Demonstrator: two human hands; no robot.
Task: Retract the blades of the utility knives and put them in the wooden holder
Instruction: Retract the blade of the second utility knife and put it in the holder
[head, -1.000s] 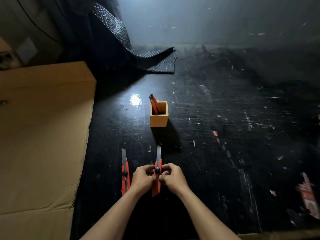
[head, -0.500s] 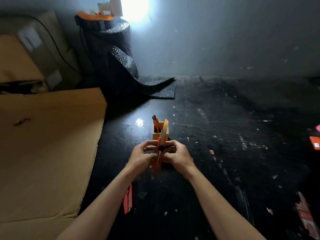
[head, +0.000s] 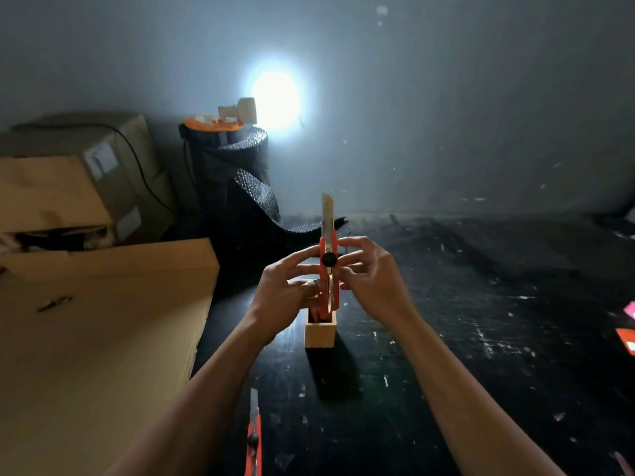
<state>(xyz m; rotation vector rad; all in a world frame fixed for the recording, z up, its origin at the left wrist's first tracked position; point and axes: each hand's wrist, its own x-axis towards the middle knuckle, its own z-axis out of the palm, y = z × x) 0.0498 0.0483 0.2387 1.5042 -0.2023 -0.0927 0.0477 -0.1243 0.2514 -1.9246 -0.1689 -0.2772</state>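
Note:
I hold an orange utility knife (head: 329, 269) upright in front of me, its blade sticking out at the top and a black knob on its body. My left hand (head: 287, 290) and my right hand (head: 366, 278) grip its sides with the fingertips. Just below the knife stands the square wooden holder (head: 320, 333) on the black table, with something orange inside that is partly hidden by my left hand. A second orange utility knife (head: 253, 438) lies flat near the bottom edge, blade out and pointing away from me.
A large flat cardboard sheet (head: 99, 338) covers the left side, with boxes (head: 68, 180) behind it. A black bubble-wrap roll (head: 233, 173) stands at the back, topped by an orange reel. A bright lamp glares on the wall. Orange scraps (head: 627, 340) lie at the right edge.
Both hands lifted the knife off the table and raised it upright above the holder. The camera tilted up, so the other knife now lies near the bottom edge.

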